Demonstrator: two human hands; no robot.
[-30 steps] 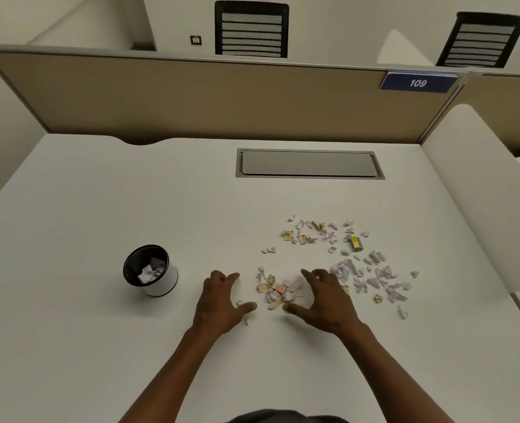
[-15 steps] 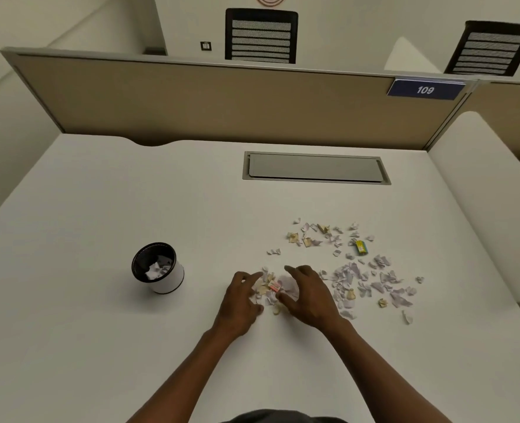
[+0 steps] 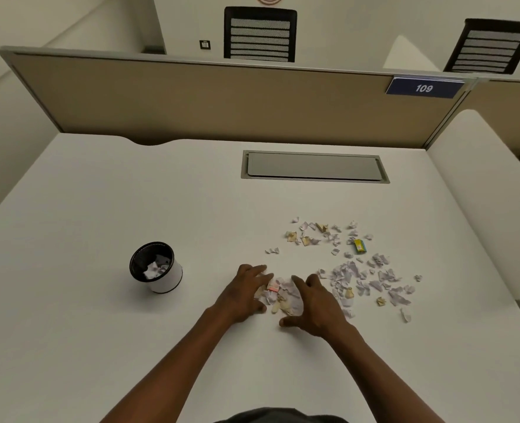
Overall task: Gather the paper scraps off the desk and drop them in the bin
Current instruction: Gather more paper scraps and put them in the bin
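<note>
A small heap of white and tan paper scraps (image 3: pixel 280 296) lies on the white desk (image 3: pixel 100 346) between my two hands. My left hand (image 3: pixel 243 293) presses flat against the heap's left side, fingers spread. My right hand (image 3: pixel 315 305) cups the heap's right side, thumb low on the desk. Neither hand has lifted anything. Many more scraps (image 3: pixel 365 276) are strewn to the right, among them a yellow-green piece (image 3: pixel 359 246). The bin (image 3: pixel 156 267), a small white cup with a dark inside, stands to the left with several scraps in it.
A grey cable hatch (image 3: pixel 313 166) is set into the desk further back. A tan partition (image 3: pixel 222 102) closes the far edge, with a sign reading 109 (image 3: pixel 424 87). A white curved divider (image 3: pixel 481 193) borders the right side. Two black chairs stand behind the partition.
My hands came together from wide apart, pushing the near scraps into a tight heap. In the last half second they barely moved.
</note>
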